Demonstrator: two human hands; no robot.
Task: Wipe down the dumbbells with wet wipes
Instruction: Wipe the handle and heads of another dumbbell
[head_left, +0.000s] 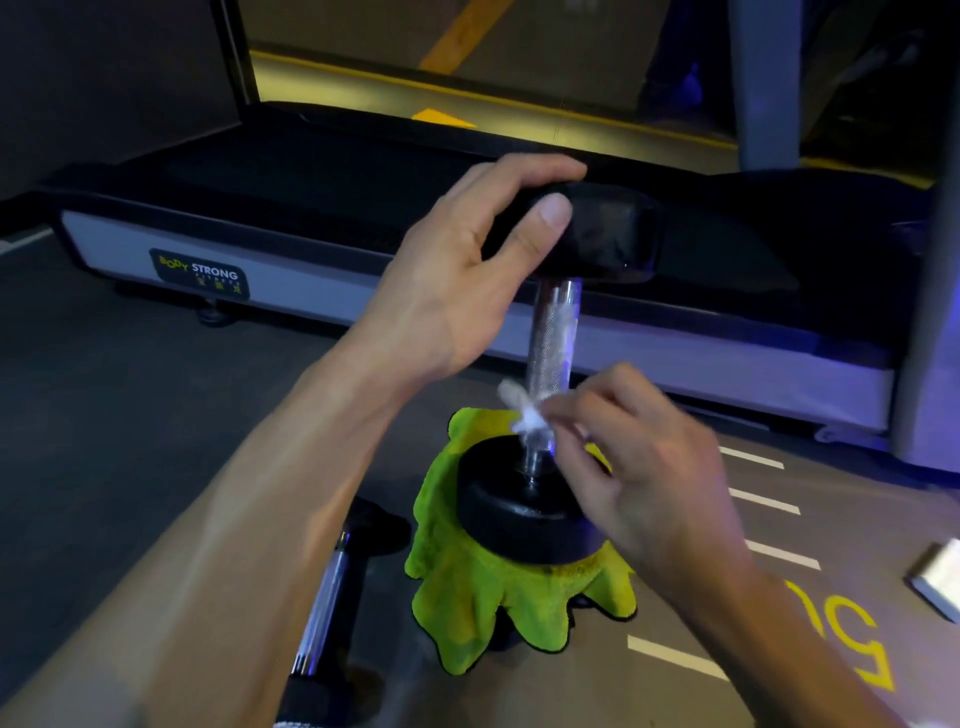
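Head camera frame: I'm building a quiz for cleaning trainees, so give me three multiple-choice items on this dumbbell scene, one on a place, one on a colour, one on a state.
1. Where does the upright dumbbell stand?
A. on the green cloth
B. on the treadmill belt
C. in a rack

2. What colour is the wet wipe?
A. green
B. white
C. black

3. How is the second dumbbell placed?
A. standing on end
B. held in the air
C. lying on the floor

Answers:
1 A, its lower head sits on the cloth.
2 B, the right hand pinches a white wad against the handle.
3 C, it lies beside the cloth while the left hand grips the upright one's top head.
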